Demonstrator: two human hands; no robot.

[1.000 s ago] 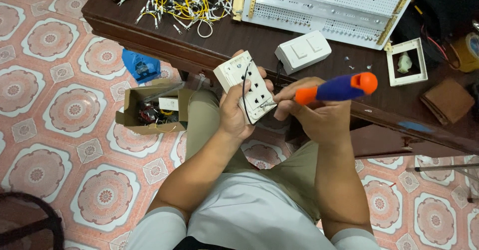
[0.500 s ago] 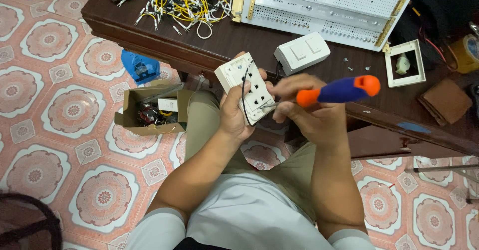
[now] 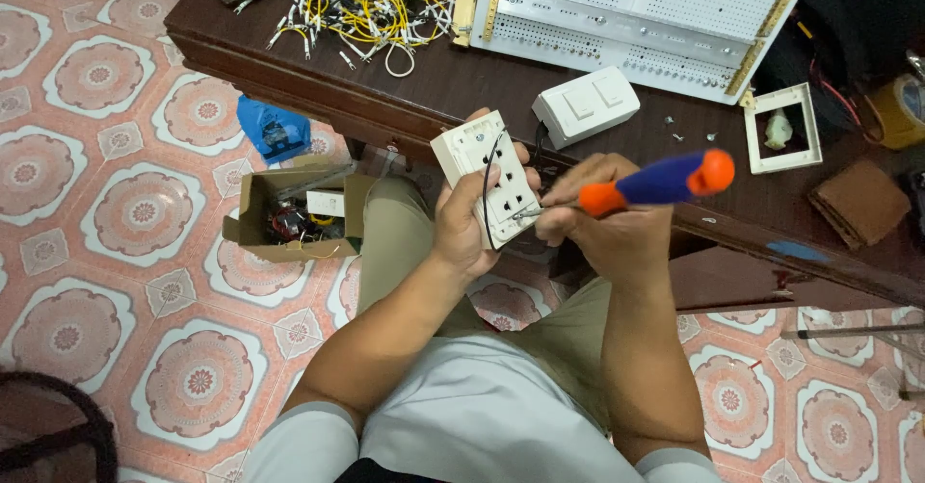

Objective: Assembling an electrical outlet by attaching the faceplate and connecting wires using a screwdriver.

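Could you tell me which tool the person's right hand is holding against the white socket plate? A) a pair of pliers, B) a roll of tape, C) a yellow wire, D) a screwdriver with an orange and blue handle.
D: the right hand grips a screwdriver with an orange and blue handle, its metal tip set on the white socket plate that the left hand holds.

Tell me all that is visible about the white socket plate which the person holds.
The white socket plate looks like plastic, rectangular, with several small slots on the face turned to the camera. A thin black wire runs across it. It is tilted, held above the lap at the dark table edge. The left hand grips it from below; the metal tip of the orange-and-blue screwdriver, in the right hand, touches its lower right part.
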